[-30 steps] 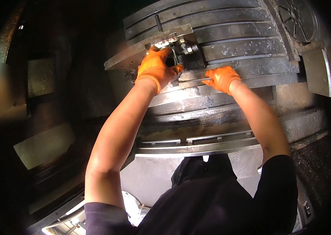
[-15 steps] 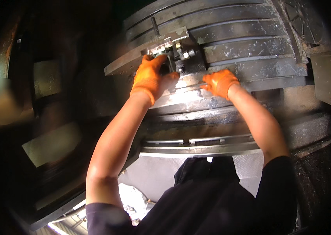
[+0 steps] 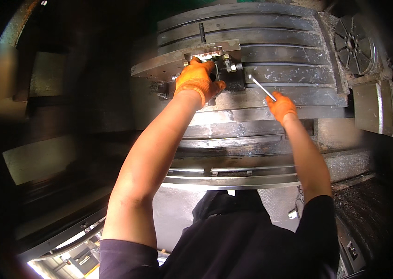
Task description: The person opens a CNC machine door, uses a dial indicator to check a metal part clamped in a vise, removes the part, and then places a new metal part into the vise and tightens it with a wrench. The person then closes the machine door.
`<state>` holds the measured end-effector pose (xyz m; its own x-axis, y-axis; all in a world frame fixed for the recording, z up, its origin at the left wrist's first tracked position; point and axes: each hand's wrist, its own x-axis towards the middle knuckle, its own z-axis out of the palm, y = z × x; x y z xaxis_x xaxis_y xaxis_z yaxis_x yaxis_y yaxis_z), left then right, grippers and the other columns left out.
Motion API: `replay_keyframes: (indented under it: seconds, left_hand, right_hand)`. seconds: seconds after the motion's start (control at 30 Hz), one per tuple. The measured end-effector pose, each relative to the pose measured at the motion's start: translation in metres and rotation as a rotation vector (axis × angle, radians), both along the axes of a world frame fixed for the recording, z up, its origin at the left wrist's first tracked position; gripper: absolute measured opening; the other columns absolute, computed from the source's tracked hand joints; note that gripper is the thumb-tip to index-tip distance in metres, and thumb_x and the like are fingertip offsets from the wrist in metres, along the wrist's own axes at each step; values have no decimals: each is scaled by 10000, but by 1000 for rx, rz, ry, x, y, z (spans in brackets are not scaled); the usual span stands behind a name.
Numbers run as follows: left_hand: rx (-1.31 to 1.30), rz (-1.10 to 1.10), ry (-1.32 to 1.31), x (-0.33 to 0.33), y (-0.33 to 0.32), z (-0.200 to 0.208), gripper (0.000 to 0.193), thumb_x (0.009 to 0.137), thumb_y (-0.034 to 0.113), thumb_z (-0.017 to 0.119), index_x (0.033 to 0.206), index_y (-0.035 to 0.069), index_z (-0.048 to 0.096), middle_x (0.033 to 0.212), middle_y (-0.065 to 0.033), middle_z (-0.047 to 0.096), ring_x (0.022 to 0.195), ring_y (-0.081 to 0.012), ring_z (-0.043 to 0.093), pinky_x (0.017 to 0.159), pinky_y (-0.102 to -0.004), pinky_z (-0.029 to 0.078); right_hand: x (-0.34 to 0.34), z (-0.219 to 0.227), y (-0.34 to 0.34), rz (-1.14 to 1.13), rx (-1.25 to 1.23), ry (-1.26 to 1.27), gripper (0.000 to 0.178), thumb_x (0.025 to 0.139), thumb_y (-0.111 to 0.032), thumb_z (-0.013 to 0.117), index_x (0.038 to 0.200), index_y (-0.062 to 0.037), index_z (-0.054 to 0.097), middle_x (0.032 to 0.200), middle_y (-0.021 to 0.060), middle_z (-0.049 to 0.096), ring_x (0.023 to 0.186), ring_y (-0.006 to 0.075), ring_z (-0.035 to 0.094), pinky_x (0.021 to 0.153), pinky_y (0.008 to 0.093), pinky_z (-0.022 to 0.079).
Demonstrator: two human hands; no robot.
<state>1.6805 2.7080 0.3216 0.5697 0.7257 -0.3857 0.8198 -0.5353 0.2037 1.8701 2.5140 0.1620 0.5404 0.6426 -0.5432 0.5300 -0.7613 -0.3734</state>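
Note:
My left hand (image 3: 197,80), in an orange glove, reaches into a dark metal fixture (image 3: 234,81) on the machine table. Its fingers are bent over the fixture's middle and the thumb points right; whatever they grip is hidden under the glove. Behind the fingers runs a long flat steel plate (image 3: 154,68), tilted up toward the right. Bright bolts and nuts (image 3: 230,68) sit at the fixture's right end. To the right, my gloved right hand (image 3: 282,108) is closed round the lower end of a slim silver wrench (image 3: 260,86), whose far end points up and left toward the fixture.
The slotted machine table (image 3: 284,56) is strewn with metal chips. A threaded stud (image 3: 202,32) stands behind the plate. A slotted round disc (image 3: 353,45) and a grey metal box (image 3: 374,107) are at the right. Metal rails (image 3: 233,179) cross in front of my body.
My right hand has moved right and lifted from the table edge, and the wrench now shows clearly. My left hand stays at the fixture. The whole view has shifted and turned slightly.

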Motion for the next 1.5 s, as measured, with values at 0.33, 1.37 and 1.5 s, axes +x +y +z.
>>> replay_keyframes:
  seconds: [0.33, 1.37, 1.5]
  left_hand:
    - [18, -51, -10, 2, 1, 5, 492, 766, 405, 806, 1170, 148, 691, 1320, -149, 547, 1178, -323, 595, 982, -424, 508]
    - [-1045, 595, -1003, -126, 95, -112, 338, 970, 336, 614, 1095, 26, 663, 743, -51, 616, 601, -107, 541, 562, -276, 452]
    - [-1093, 340, -1336, -134, 91, -136, 332, 957, 268, 653, 1184, 26, 634, 794, -43, 635, 649, -106, 553, 580, -254, 449]
  right_hand:
    - [-30, -90, 89, -272, 172, -168, 572, 888, -120, 596, 1437, -87, 443, 1083, 264, 664, 1007, 427, 659, 864, 470, 542]
    - [-54, 89, 154, 147, 120, 32, 1090, 749, -606, 741, 1420, 171, 373, 1383, 331, 521, 1309, 365, 524, 1086, 358, 406]
    - [-51, 82, 152, 129, 150, 13, 1092, 753, -598, 746, 1420, 178, 363, 1381, 333, 521, 1309, 378, 520, 1083, 356, 409]
